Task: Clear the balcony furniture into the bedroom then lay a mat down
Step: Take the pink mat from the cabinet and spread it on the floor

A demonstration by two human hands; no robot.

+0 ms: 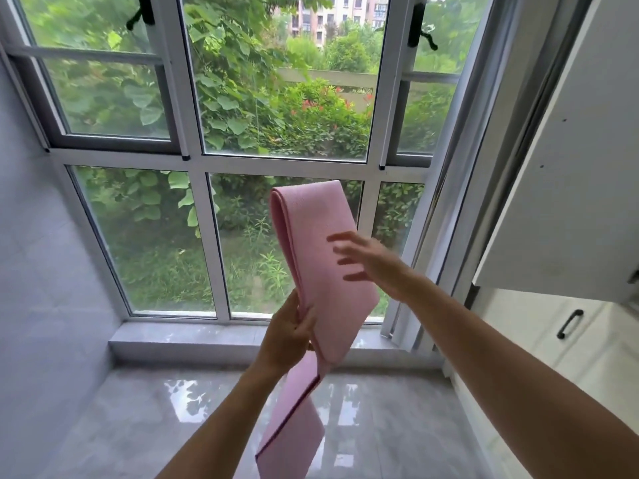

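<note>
A pink folded mat (313,236) stands upright in the air in front of the balcony window, its folded top pointing up. One loose layer hangs down below it towards the floor (294,426). My left hand (288,335) grips the mat's lower left edge. My right hand (366,261) is blurred, fingers spread, flat against the mat's right face, and I cannot tell whether it grips it.
A large window (197,160) with white frames fills the wall ahead, above a low stone sill (193,340). The glossy grey floor (138,426) lies below. A white cabinet (570,167) and drawers with a black handle (568,323) stand at the right.
</note>
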